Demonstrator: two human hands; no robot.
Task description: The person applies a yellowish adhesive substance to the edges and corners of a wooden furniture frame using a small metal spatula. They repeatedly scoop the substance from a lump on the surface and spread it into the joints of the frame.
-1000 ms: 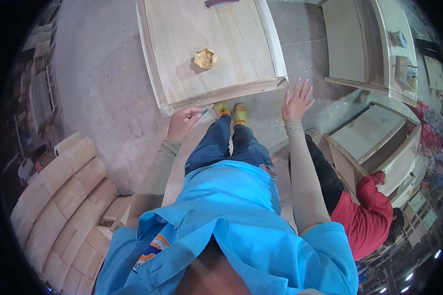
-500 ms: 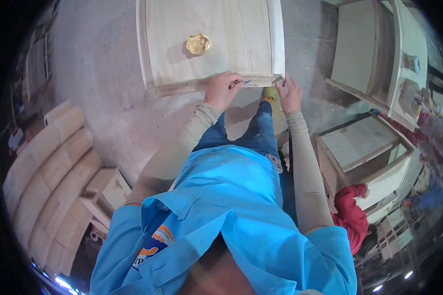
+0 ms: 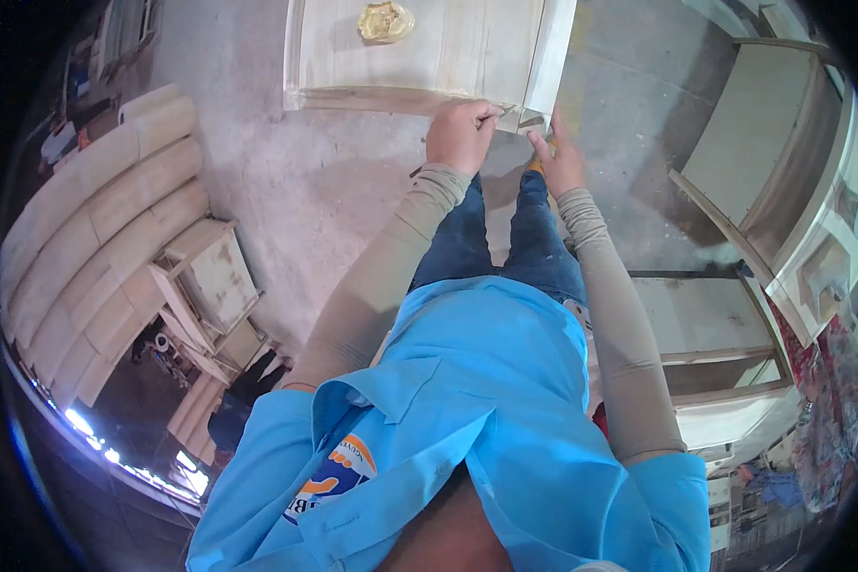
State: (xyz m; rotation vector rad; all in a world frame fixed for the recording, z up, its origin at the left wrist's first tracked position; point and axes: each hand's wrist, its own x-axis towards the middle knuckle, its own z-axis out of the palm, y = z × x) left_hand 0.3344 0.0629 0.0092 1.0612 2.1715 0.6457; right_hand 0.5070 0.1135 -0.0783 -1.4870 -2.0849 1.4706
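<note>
A pale wooden furniture piece (image 3: 381, 99) with a raised rim lies in front of me at the top of the view. My left hand (image 3: 460, 136) is closed in a pinch at its near edge, just left of the right corner. A thin tool (image 3: 506, 111) shows at the fingertips; its exact kind is too small to make out. At that corner is my right hand (image 3: 564, 160), thumb and index finger spread apart and touching the wood. Between the hands, the corner has a small dark patch (image 3: 532, 122). A gold-coloured bowl (image 3: 385, 22) of yellowish paste sits on the panel.
At the right stand open wooden cabinet frames (image 3: 744, 143), with another low frame (image 3: 701, 319) nearer me. Curved wooden panels (image 3: 105, 210) are stacked at the left beside a small wooden cabinet (image 3: 217, 276). Below my hands is the concrete floor (image 3: 343, 191).
The panel and bowl now appear higher and slightly farther right in the view. My left hand has moved closer to the right corner, where my right hand stays. The surroundings have shifted with the view.
</note>
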